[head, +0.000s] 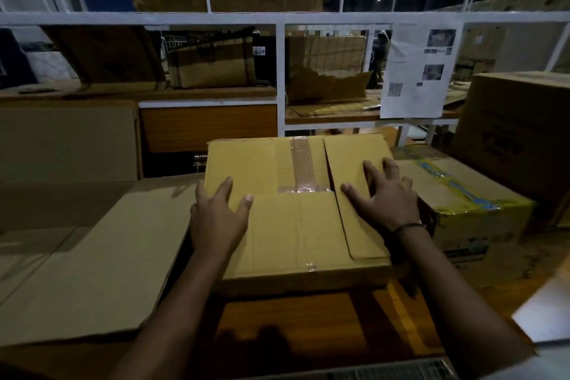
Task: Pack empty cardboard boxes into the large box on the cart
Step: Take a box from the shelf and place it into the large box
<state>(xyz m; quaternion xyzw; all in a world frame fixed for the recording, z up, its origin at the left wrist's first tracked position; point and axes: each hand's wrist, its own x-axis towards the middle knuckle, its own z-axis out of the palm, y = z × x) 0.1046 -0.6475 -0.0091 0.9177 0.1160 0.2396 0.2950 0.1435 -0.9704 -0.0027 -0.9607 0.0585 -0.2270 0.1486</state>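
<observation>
Risk: The loose flap [357,194] on the cardboard box [277,225] is unsealed and only lies over the top. It may well spring up once the pressure comes off and snag during a lift.
Slip: The box looks empty and light, so an uneven push could send it skidding on the bench [293,324].
Crowding: A taped box [462,194] stands just right of the cardboard box, so a sideways slide could jam against it.
Left: The left hand [219,219] is spread over the cardboard box's left edge, thumb and forefinger on top and the other fingers past the edge. It clasps nothing.
Right: The right hand [382,194] lies flat with fingers splayed, pressing the flap down. It holds nothing.
Position: The cardboard box rests on the bench under both hands.
Destination: The large box on the cart cannot be picked out. Flat cardboard [92,256] lies left of the cardboard box.
</observation>
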